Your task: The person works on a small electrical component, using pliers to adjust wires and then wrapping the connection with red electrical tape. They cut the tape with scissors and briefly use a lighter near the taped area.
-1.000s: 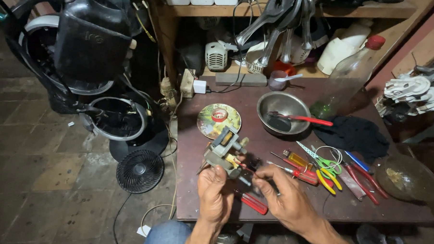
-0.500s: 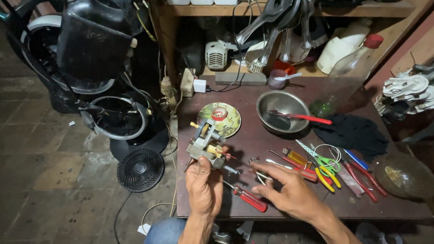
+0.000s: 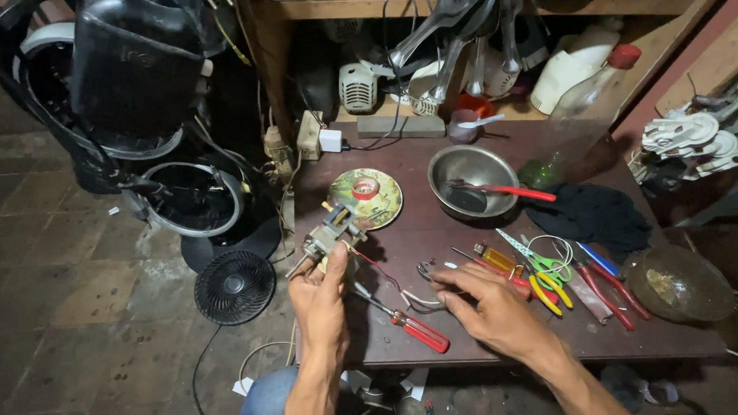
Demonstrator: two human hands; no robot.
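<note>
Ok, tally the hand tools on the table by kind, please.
Screwdrivers: 2 — red-handled screwdriver, amber-handled screwdriver
Scissors: 1 — green-handled scissors
Pliers: 2 — yellow-handled pliers, red-handled pliers
Total: 5

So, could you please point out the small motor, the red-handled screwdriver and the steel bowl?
small motor (image 3: pixel 333 231), head view, on its metal frame.
red-handled screwdriver (image 3: pixel 418 332), head view, on the red handle.
steel bowl (image 3: pixel 456 165), head view, on the inner wall.

Bare forearms, no sleeves; blue trousers (image 3: pixel 266 396)
</note>
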